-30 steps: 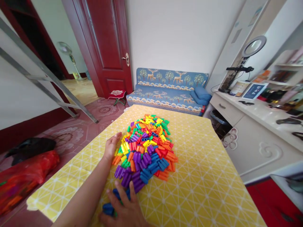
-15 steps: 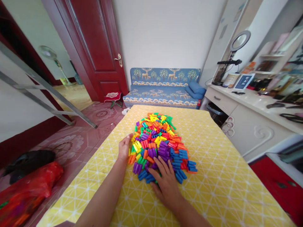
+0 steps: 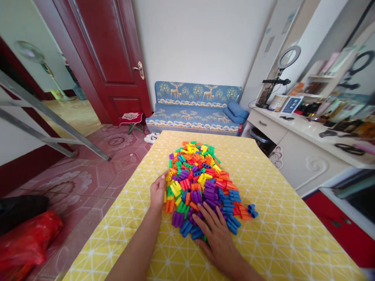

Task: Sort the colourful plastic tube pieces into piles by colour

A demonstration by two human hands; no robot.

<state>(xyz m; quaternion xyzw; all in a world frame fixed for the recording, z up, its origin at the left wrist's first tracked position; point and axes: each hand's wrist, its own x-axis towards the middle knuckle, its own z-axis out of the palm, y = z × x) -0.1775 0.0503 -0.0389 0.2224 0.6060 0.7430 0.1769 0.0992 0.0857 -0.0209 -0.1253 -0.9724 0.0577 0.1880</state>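
A heap of plastic tube-shaped building blocks [image 3: 191, 183] in red, orange, yellow, green, blue and purple is spread on the table. My right hand [image 3: 216, 233] lies palm down on the near edge of the heap, fingers spread over purple and blue blocks. Its palm hides some of the blocks beneath. At the left edge of the heap, my left hand [image 3: 158, 192] rests on its side against yellow and orange blocks, its fingers stretched forward and partly hidden. A blue block [image 3: 252, 210] sits at the far right of the heap, beside orange ones.
A yellow patterned cloth [image 3: 281, 230] covers the table. Beyond stands a blue sofa [image 3: 196, 111], with a small red stool [image 3: 131, 118] to its left. A white dresser [image 3: 307, 144] is on the right. A red bag [image 3: 32, 240] and a ladder [image 3: 55, 117] are at left.
The view has turned slightly, so the heap appears lower and further right. The blue block at the right end has tipped over and shifted outward. Both hands keep nearly the same places against the heap.
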